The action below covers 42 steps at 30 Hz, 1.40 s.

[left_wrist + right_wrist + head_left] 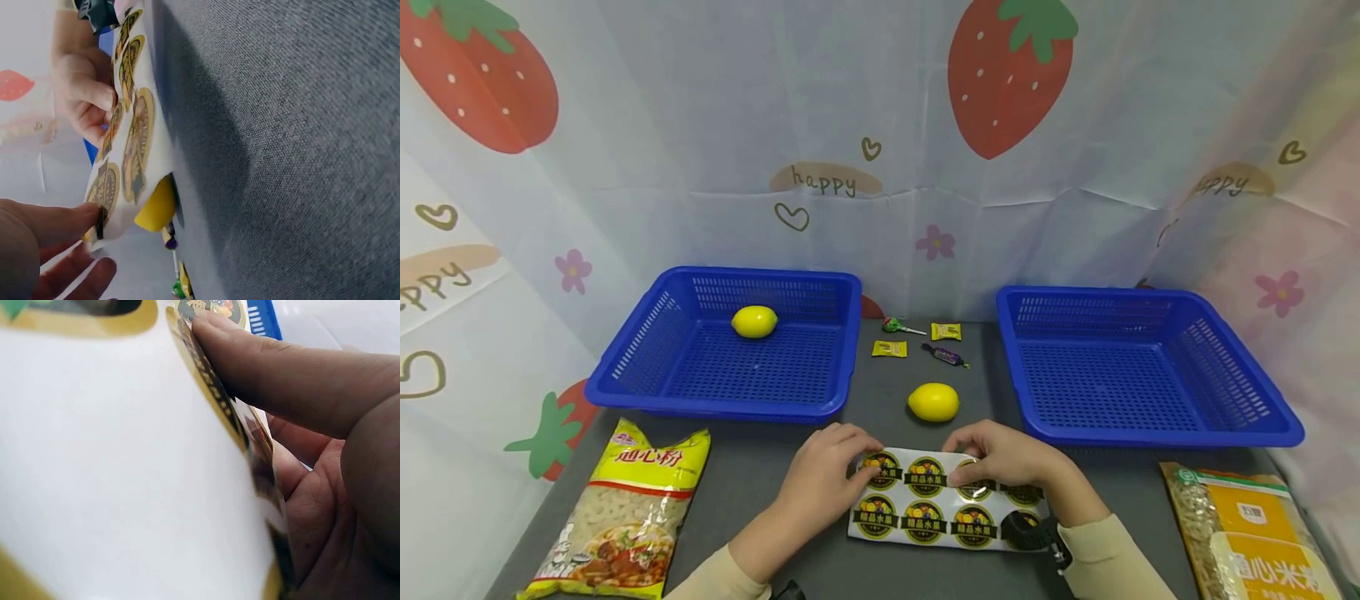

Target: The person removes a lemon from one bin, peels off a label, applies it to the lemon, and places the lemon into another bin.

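Both hands hold a white sheet of round black-and-gold fruit stickers (901, 502) above the grey table. My left hand (829, 468) pinches its upper left corner, thumb on the printed face and fingers behind, as the left wrist view also shows. Along the top edge my right hand (1003, 454) grips the sheet, its thumb (269, 369) lying over the front. In the left wrist view the sheet (140, 134) stands tilted, with a shadow on the cloth below. Just beyond the sheet lies a yellow lemon (934, 402), partly hidden behind it in the left wrist view.
A blue basket (722, 408) at left holds another lemon (755, 322); a second blue basket (1157, 435) stands right. Between them lie a lollipop (892, 325), a purple-wrapped candy (945, 356) and two yellow packets (890, 348). Pasta bags flank the hands, left (625, 512) and right (1247, 533).
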{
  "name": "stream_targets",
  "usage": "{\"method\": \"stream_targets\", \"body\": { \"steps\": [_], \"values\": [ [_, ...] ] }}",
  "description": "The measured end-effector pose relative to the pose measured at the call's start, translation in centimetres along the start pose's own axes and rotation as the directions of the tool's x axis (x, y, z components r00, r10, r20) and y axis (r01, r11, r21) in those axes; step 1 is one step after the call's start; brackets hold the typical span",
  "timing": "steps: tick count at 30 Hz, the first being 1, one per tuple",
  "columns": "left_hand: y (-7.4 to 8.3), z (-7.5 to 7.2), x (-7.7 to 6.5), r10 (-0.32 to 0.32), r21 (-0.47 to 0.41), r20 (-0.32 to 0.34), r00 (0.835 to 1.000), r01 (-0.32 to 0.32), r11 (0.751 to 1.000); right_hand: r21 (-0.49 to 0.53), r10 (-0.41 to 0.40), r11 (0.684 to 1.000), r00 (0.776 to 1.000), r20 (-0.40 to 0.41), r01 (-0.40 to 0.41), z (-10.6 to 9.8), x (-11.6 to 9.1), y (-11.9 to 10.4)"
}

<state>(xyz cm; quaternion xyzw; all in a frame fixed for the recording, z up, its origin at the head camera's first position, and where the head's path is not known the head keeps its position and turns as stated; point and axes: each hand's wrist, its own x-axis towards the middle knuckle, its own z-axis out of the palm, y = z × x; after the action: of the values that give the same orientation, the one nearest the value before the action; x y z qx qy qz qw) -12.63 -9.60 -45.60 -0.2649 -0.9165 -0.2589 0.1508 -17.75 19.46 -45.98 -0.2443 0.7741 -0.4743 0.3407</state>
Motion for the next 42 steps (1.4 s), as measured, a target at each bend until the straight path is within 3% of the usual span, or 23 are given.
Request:
{"method": "stream_targets", "body": {
  "steps": [7, 13, 19, 20, 22, 24, 27, 29, 32, 38, 40, 42],
  "values": [
    [-0.1, -0.1, 0.1, 0.026, -0.075, -0.096, 0.995, -0.034, 0.997, 0.016, 0.006, 1.0, 1.0, 0.006, -0.006, 0.0, 0.1, 0.0],
    [0.1, -0.4, 0.1, -0.06, -0.231, -0.052, 0.997, 0.047, 0.972, -0.051, 0.001, 0.999, 1.0, -0.022, -0.003, 0.0, 0.3, 0.0],
    [0.2, -0.7, 0.2, -0.155, -0.281, -0.014, 0.988, 0.145, 0.949, -0.083, 0.009, 0.996, 0.999, -0.034, -0.012, 0.0, 0.8, 0.2],
    [0.1, -0.7, 0.2, -0.172, -0.309, 0.01, 0.985, 0.167, 0.936, -0.101, 0.014, 0.995, 0.999, -0.043, -0.018, 0.1, 0.9, 0.2],
    [0.0, -0.8, 0.2, -0.215, -0.41, 0.09, 0.972, 0.233, 0.882, -0.174, 0.025, 0.984, 0.996, -0.087, -0.04, 0.3, 1.2, 0.2],
    [0.0, -0.9, 0.4, -0.26, -0.517, 0.186, 0.947, 0.32, 0.794, -0.258, 0.028, 0.964, 0.987, -0.155, -0.068, 0.7, 1.4, 0.2],
    [-0.1, -0.9, 0.7, -0.306, -0.631, 0.318, 0.898, 0.441, 0.638, -0.413, 0.006, 0.902, 0.958, -0.287, -0.13, 1.8, 1.8, 0.1],
    [0.0, -0.8, 0.8, -0.317, -0.659, 0.362, 0.877, 0.481, 0.578, -0.484, -0.024, 0.86, 0.934, -0.356, -0.162, 2.6, 2.0, -0.1],
    [0.2, -0.5, 0.9, -0.321, -0.675, 0.386, 0.865, 0.503, 0.54, -0.57, -0.071, 0.794, 0.9, -0.431, -0.21, 3.6, 2.1, -0.4],
    [0.4, -0.3, 0.9, -0.326, -0.693, 0.385, 0.863, 0.504, 0.515, -0.698, -0.167, 0.658, 0.85, -0.5, -0.281, 4.6, 1.9, -0.5],
    [0.4, -0.2, 0.9, -0.328, -0.699, 0.381, 0.864, 0.502, 0.51, -0.707, -0.173, 0.645, 0.846, -0.505, -0.29, 4.6, 1.7, -0.6],
    [0.5, -0.1, 0.9, -0.329, -0.702, 0.38, 0.865, 0.501, 0.507, -0.686, -0.158, 0.663, 0.84, -0.519, -0.299, 4.5, 1.5, -0.8]
  ]
}}
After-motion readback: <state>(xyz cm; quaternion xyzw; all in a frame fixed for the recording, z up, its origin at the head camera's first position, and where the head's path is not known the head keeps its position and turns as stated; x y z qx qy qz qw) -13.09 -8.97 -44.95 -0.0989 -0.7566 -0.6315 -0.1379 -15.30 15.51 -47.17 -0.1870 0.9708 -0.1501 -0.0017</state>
